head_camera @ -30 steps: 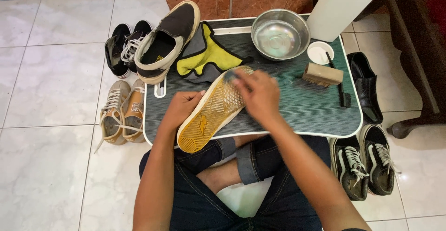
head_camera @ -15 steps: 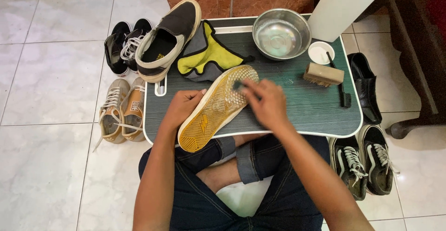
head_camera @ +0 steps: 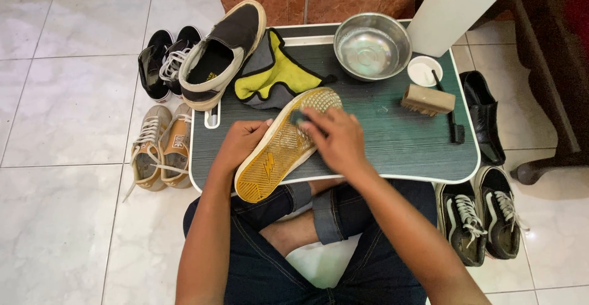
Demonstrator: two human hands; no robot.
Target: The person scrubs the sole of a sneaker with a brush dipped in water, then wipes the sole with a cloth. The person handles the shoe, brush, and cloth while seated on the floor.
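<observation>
A sneaker (head_camera: 279, 151) lies sole-up on the dark lap table (head_camera: 399, 139), its yellow gum sole facing me. My left hand (head_camera: 242, 142) grips the shoe's left edge near the middle. My right hand (head_camera: 337, 139) presses a small dark brush (head_camera: 299, 118) onto the sole near the toe; most of the brush is hidden under my fingers. The matching grey and cream sneaker (head_camera: 224, 53) sits upright at the table's far left corner.
On the table: a grey-yellow cloth (head_camera: 273, 72), a steel bowl (head_camera: 372, 46), a small white cup (head_camera: 424, 70), a wooden brush (head_camera: 427, 100), a thin black brush (head_camera: 451, 111). A white jug (head_camera: 457, 7) stands behind. Pairs of shoes (head_camera: 161, 145) lie on the floor both sides.
My right hand has slid with the brush from the toe end down toward the middle of the sole. The left hand and the shoe have stayed in place.
</observation>
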